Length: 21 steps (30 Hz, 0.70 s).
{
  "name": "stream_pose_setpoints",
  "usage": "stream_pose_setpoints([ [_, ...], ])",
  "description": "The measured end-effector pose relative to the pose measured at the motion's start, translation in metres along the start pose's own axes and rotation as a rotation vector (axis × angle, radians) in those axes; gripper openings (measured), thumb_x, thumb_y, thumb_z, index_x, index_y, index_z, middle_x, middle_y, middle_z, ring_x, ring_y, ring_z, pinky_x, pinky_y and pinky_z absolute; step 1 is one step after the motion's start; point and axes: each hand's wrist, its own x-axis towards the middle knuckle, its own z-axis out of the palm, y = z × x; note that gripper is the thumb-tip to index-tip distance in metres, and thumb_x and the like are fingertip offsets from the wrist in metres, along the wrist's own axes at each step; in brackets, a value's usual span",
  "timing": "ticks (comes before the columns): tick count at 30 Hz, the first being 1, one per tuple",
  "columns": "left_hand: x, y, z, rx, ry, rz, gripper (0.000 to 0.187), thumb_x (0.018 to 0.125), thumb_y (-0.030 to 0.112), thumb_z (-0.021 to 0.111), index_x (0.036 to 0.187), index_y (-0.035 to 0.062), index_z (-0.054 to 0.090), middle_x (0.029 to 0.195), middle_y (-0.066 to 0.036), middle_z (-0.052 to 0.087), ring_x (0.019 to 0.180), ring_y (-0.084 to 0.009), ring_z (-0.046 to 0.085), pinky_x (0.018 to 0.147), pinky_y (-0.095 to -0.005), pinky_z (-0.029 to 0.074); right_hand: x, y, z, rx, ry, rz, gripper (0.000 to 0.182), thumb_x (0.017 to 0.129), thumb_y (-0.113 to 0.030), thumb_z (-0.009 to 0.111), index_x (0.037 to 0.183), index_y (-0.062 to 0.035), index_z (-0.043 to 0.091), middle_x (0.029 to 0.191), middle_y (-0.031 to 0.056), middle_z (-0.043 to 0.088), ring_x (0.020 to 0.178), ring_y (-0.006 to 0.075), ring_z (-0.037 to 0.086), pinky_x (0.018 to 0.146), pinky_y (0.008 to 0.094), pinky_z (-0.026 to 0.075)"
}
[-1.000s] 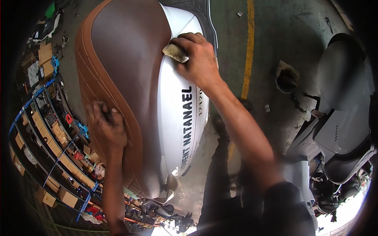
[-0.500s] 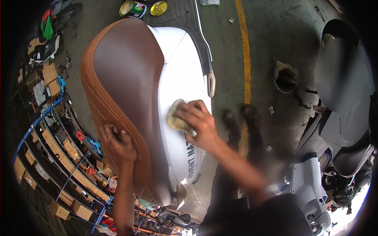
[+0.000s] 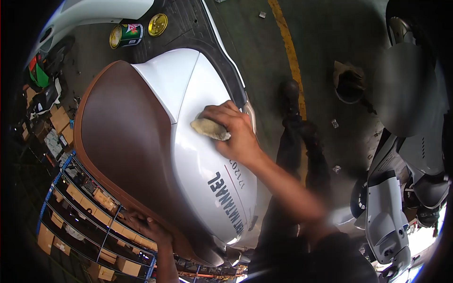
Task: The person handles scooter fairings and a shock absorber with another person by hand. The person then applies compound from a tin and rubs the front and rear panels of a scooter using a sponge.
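My right hand point(image 3: 236, 132) grips a worn yellowish sponge point(image 3: 210, 129) and presses it on the white side panel point(image 3: 198, 155) of a scooter. Dark lettering runs along the lower part of that panel. My left hand point(image 3: 147, 227) rests with fingers apart against the lower left edge of the brown scooter seat point(image 3: 125, 122). Some of its fingertips are dark and hard to make out there.
A green tin point(image 3: 127, 35) and its yellow lid point(image 3: 157, 24) are on the black footboard point(image 3: 188, 35). Shelves with boxes point(image 3: 89, 210) stand at the left. Another scooter point(image 3: 415, 141) is at the right, with a dark container point(image 3: 349, 85) on the floor near it.
My right hand has moved the sponge up the white panel, towards its seam. My left hand has slid down along the seat edge. The view has shifted, showing more of the scooter's front.
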Motion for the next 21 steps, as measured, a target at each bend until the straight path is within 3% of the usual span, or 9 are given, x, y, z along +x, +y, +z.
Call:
stream_pose_setpoints([
  [4,-0.006,-0.006,-0.009,-0.010,0.014,-0.029,0.056,0.095,0.061,0.050,0.105,0.0063,0.042,0.097,-0.004,0.033,0.098,-0.0188,0.040,0.094,-0.0404,0.032,0.069,0.035,0.018,-0.052,-0.011,-0.069,0.045,0.064,0.006,0.066,0.108,0.0001,0.071,0.113,0.0170,0.071,0.101,0.0343,0.064,0.089,0.0391,0.053],
  [8,-0.012,0.016,-0.010,0.163,-0.004,-0.106,0.069,0.094,0.075,0.038,0.109,0.0075,0.043,0.106,-0.008,0.036,0.112,-0.0228,0.038,0.098,-0.0487,0.031,-0.010,0.014,-0.006,0.023,-0.065,0.111,0.051,0.058,0.007,0.067,0.108,-0.0002,0.074,0.112,0.0194,0.071,0.100,0.0332,0.067,0.093,0.0407,0.053],
  [10,-0.039,-0.034,-0.044,0.235,-0.127,-0.106,0.075,0.095,0.073,0.033,0.133,0.0083,0.042,0.123,-0.012,0.041,0.134,-0.0258,0.034,0.114,-0.0541,0.025,-0.011,0.014,-0.010,-0.001,-0.102,0.148,0.058,0.052,0.011,0.069,0.109,0.0002,0.073,0.117,0.0184,0.069,0.100,0.0317,0.065,0.093,0.0388,0.055],
  [13,-0.046,-0.031,-0.045,0.375,-0.163,-0.033,0.083,0.095,0.073,0.029,0.150,0.0106,0.029,0.135,-0.012,0.040,0.145,-0.0270,0.027,0.122,-0.0567,0.015,0.065,0.056,0.012,-0.145,0.044,0.107,0.048,0.060,0.008,0.064,0.108,0.0020,0.072,0.109,0.0221,0.070,0.102,0.0348,0.066,0.093,0.0393,0.053],
  [14,-0.048,-0.026,-0.046,0.369,-0.181,-0.097,0.083,0.096,0.072,0.029,0.151,0.0108,0.027,0.133,-0.012,0.040,0.144,-0.0271,0.030,0.121,-0.0579,0.019,0.099,0.072,0.016,-0.194,0.086,0.108,0.045,0.063,0.006,0.062,0.107,0.0025,0.072,0.105,0.0232,0.071,0.102,0.0362,0.066,0.094,0.0393,0.052],
  [16,-0.048,-0.018,-0.052,0.370,-0.215,-0.165,0.083,0.096,0.072,0.028,0.152,0.0111,0.025,0.132,-0.011,0.041,0.142,-0.0272,0.033,0.120,-0.0590,0.022,0.145,0.074,0.017,-0.112,0.020,0.425,0.042,0.067,0.004,0.059,0.106,0.0028,0.071,0.100,0.0237,0.071,0.104,0.0387,0.065,0.095,0.0400,0.051],
  [17,-0.047,-0.017,-0.053,0.367,-0.212,-0.174,0.083,0.096,0.072,0.029,0.152,0.0111,0.025,0.132,-0.011,0.041,0.142,-0.0273,0.033,0.120,-0.0589,0.022,0.139,0.076,0.019,-0.240,0.026,0.251,0.040,0.069,0.008,0.056,0.105,0.0037,0.071,0.107,0.0212,0.072,0.103,0.0343,0.068,0.093,0.0374,0.052],
  [19,-0.048,-0.019,-0.051,0.365,-0.216,-0.154,0.082,0.096,0.071,0.029,0.152,0.0112,0.026,0.133,-0.012,0.040,0.142,-0.0273,0.033,0.119,-0.0588,0.023,0.101,0.048,0.010,-0.114,-0.020,0.099,0.047,0.062,0.007,0.061,0.108,0.0020,0.071,0.108,0.0218,0.070,0.101,0.0362,0.065,0.090,0.0391,0.054],
  [21,-0.048,-0.023,-0.049,0.371,-0.219,-0.116,0.082,0.096,0.071,0.030,0.152,0.0112,0.026,0.134,-0.012,0.040,0.141,-0.0273,0.033,0.118,-0.0586,0.024,0.058,-0.001,0.000,-0.055,-0.227,-0.010,0.060,0.047,0.007,0.076,0.107,-0.0002,0.073,0.116,0.0175,0.066,0.096,0.0325,0.062,0.087,0.0396,0.056],
])
